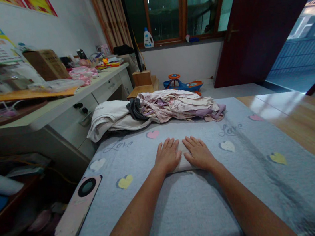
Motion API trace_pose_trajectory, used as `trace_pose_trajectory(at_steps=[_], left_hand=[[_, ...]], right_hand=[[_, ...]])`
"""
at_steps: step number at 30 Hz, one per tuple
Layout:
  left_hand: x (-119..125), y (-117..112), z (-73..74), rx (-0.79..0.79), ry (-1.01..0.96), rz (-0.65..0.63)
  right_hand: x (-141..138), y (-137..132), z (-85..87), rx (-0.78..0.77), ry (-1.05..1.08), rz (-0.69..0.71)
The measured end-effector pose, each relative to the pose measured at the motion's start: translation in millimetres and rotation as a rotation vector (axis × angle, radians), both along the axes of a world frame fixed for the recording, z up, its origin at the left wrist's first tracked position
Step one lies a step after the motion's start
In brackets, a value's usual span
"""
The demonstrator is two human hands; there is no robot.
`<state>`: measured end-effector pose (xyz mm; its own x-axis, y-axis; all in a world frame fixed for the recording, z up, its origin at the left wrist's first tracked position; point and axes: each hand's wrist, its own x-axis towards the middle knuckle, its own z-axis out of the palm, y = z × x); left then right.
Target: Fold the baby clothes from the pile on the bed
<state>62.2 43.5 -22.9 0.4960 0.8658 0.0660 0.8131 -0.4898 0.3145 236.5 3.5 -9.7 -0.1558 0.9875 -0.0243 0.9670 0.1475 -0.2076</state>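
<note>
My left hand [168, 156] and my right hand [197, 152] lie flat, side by side, on a small pale folded cloth [183, 165]. Fingers of both hands point away from me, and most of the cloth is hidden beneath the palms. Under it spreads a grey-blue bed cover [189, 214] printed with hearts and the word "Love". Beyond my fingertips, a heap of crumpled clothes [173, 105] in white, dark grey and pinkish floral lies across the far end of the cover.
A phone [76, 211] lies face down at the cover's left edge. To the left stands a cluttered desk [64, 108]. A blue ride-on toy car [184, 85] is on the floor beyond the bed. A detergent bottle [148, 38] stands on the windowsill, and a dark door [238, 22] is at right.
</note>
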Motion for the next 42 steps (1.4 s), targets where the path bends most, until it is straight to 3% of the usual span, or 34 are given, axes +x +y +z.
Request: trace_pose_trajectory(at_steps=[7,15,22,26,32,39,42], left_hand=[[-1,0,-1.0,0.036,0.040,-0.007],[0,0,-1.0,0.023,-0.049,0.005],[-16,4,-2.7,-0.036,-0.308,0.246],[-25,6,-8.3,-0.101,-0.251,0.202],[-25,5,-10.2,-0.045,-0.160,0.219],[-30,9,-10.8,0.050,-0.045,0.514],[-33,9,-9.7,0.065,-0.029,0.540]], right_hand=[[2,0,-1.8,0.024,0.013,0.021],[6,2,-1.9,0.015,0.032,0.044],[-1,-1,4.0,0.158,0.068,0.037],[-9,-1,1.8,0.176,0.079,0.121],[-14,3,-1.2,0.093,0.015,0.122],[-14,3,3.0,0.031,-0.002,0.033],[-15,2,3.7,0.021,-0.014,-0.039]])
